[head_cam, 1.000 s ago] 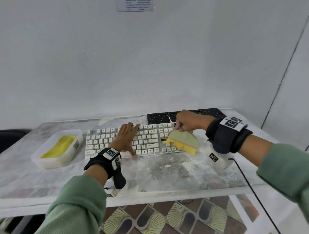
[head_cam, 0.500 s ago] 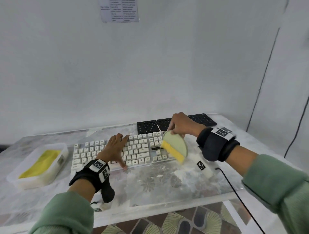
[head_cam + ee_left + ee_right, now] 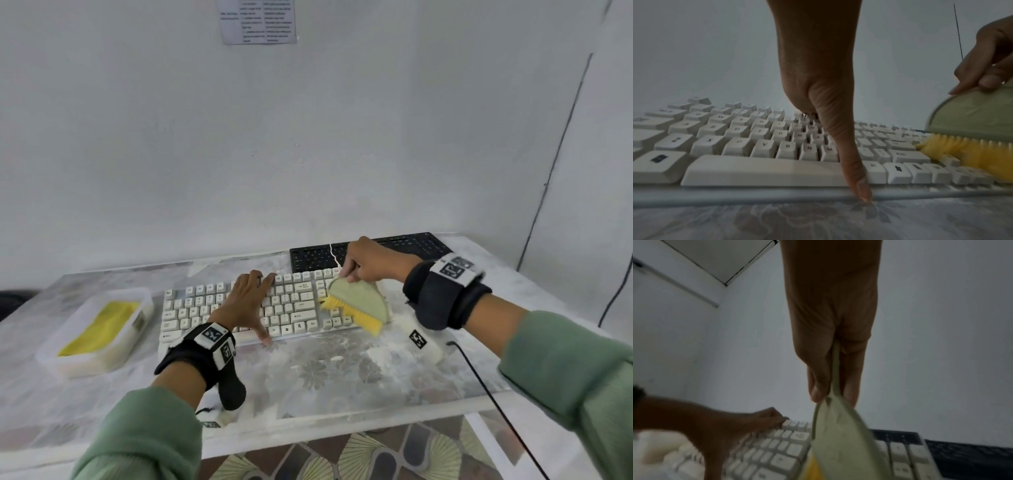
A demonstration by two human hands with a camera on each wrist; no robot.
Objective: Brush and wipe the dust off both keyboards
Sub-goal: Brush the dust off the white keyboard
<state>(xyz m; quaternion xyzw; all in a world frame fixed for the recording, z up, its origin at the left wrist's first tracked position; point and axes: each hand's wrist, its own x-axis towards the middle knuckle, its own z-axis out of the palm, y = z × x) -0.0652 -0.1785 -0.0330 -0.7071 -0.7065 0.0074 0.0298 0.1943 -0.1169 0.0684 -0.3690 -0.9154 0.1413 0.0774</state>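
At the left of the head view, a translucent tub point(image 3: 94, 334) with a yellow cloth point(image 3: 101, 327) lying inside it sits on the pale, flower-patterned desk point(image 3: 308, 377), just beside the left end of the white keyboard point(image 3: 191, 308). That keyboard lies across the middle of the frame. The left hand point(image 3: 248, 301) rests flat on its central keys, fingers straight and spread toward the function row, holding nothing; the left wrist view shows the thumb point(image 3: 851, 164) reaching down over the right end of the space bar, its tip at the keyboard's front edge. A black wrist strap with a square marker wraps that forearm, which ends in a green sleeve point(image 3: 144, 438).

Right of centre, the right hand point(image 3: 371, 262) pinches the top edge of a green half-round brush point(image 3: 359, 301) between thumb and fingers; the right wrist view shows the thin plate clamped on both sides. The brush is tilted, and its yellow bristles point(image 3: 346, 313) press on the keys at the white keyboard's right end. The brush looks blurred in both wrist views.

White powder point(image 3: 383, 353) is scattered on the desk in front of that end. Behind the white keyboard, toward the upper right, lies the black keyboard point(image 3: 411, 248), partly hidden by the right hand. A black cable point(image 3: 493, 397) runs off the desk's right front edge.
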